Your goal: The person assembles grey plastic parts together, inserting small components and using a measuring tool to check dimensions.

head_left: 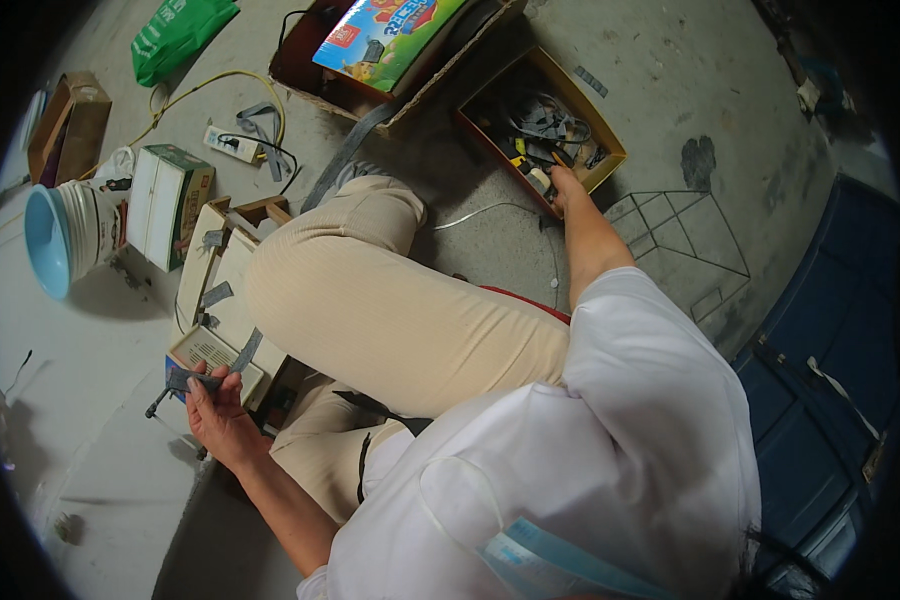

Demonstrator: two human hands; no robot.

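My left hand [220, 415] is closed in a pinch on a grey fabric strip [247, 352], beside a small cream appliance-like panel [210, 348] with slots. A thin black rod with a knobbed end [156, 404] sticks out just past the fingers. Whether it is joined to the strip I cannot make out. My right arm stretches far out to a shallow box with yellow inner walls [608, 150]. There my right hand [567, 188] reaches over the near side, its fingertips hidden among the contents. Grey strips, dark cables [550, 122] and small yellow and black pieces fill the box.
A larger carton [300, 75] holding a colourful box [390, 40] stands ahead. To the left are a power strip [232, 144] with a yellow cord, a white bucket with a blue basin [48, 240], and a green bag [175, 40]. A wire rack [675, 235] lies right.
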